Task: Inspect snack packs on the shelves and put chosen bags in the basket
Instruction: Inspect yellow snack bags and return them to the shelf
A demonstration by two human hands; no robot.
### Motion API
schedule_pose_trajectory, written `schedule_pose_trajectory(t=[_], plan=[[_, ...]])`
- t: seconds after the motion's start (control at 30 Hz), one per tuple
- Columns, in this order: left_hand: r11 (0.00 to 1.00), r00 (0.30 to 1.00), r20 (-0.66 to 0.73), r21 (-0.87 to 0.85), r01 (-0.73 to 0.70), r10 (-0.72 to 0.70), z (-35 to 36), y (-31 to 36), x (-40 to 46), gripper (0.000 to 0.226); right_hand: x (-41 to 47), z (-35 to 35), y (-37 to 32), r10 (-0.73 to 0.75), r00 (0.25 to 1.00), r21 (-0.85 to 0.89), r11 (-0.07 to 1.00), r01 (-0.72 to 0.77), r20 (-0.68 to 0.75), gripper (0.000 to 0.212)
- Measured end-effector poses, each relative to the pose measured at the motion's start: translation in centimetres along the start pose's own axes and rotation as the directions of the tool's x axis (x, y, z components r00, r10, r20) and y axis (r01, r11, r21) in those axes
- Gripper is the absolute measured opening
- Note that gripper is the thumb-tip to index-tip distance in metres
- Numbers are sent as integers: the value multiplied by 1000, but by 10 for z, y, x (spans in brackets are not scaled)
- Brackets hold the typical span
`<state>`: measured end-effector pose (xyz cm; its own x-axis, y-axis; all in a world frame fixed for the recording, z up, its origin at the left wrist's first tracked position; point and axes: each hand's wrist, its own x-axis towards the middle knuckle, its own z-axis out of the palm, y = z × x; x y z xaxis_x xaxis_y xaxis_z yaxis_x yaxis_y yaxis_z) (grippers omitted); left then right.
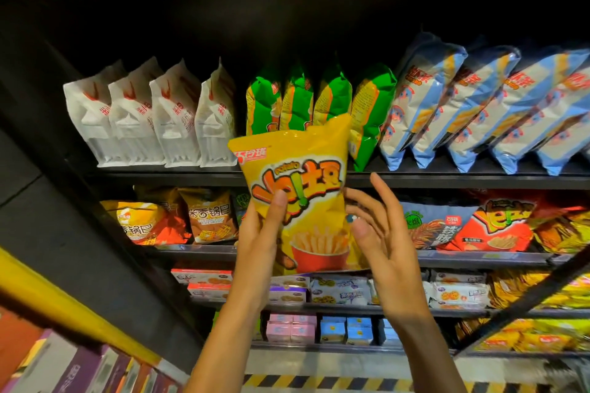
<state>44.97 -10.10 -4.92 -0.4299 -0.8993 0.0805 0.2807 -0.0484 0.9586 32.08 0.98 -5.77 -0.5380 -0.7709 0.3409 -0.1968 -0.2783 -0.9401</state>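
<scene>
Left hand (260, 233) gripping yellow fries bag (305, 188) (thumb across its front), bag upright at frame centre before shelves (415, 180), right hand (380, 230) at 3 o'clock, fingers spread, fingertips touching bag edge.

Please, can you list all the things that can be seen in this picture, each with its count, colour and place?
yellow fries bag: one, yellow with red bowl picture, held up in front of the shelves
white bags: four, white with red marks, upper shelf, left
green bags: four, green and yellow, upper shelf, behind the held bag
blue bags: at least five, light blue and white, upper shelf, right, leaning
orange bags: several, orange and brown, next shelf down, left
small boxes: several, pink and blue, low shelf
left hand: one, grips the yellow bag, thumb on its front
right hand: one, fingers spread beside the bag's right edge
</scene>
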Motion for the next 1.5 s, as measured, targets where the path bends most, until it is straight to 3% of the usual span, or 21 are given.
schedule_pose_trajectory(t=[0.2,0.3,0.43,0.63,0.8,1.0,1.13,1.27,1.4,1.5], plan=[[997,998,-28,-49,56,-57,0,0,8,70,0,-2,3,158,976,-21,987,-156,149,63],[997,997,-32,-4,73,-73,-3,-2,8,86,0,0,-3,148,982,-28,989,-146,117,50],[999,999,26,-35,20,-19,-8,0,9,117,-2,1,-8,105,993,-50,994,-102,57,50],[990,999,-40,-140,27,-33,-1,4,15,114,-8,3,-7,72,994,-99,993,-64,78,65],[976,995,-52,-204,74,-87,-4,2,17,94,-9,4,-8,85,989,-103,992,-72,124,53],[985,995,-47,-154,83,-91,-4,3,16,94,-10,3,-8,84,986,-79,994,-73,147,54],[998,998,-56,-61,18,-21,-1,10,15,89,-5,-2,-13,100,970,-145,987,-69,223,75],[999,997,76,42,-2,-1,-7,21,18,98,1,-4,-14,30,989,-125,992,-12,147,64],[999,981,188,29,-45,39,-22,26,21,62,9,-9,-17,81,994,14,997,-82,75,46],[983,958,251,81,-163,138,-32,24,16,76,13,-12,-22,163,983,48,985,-168,83,40]])
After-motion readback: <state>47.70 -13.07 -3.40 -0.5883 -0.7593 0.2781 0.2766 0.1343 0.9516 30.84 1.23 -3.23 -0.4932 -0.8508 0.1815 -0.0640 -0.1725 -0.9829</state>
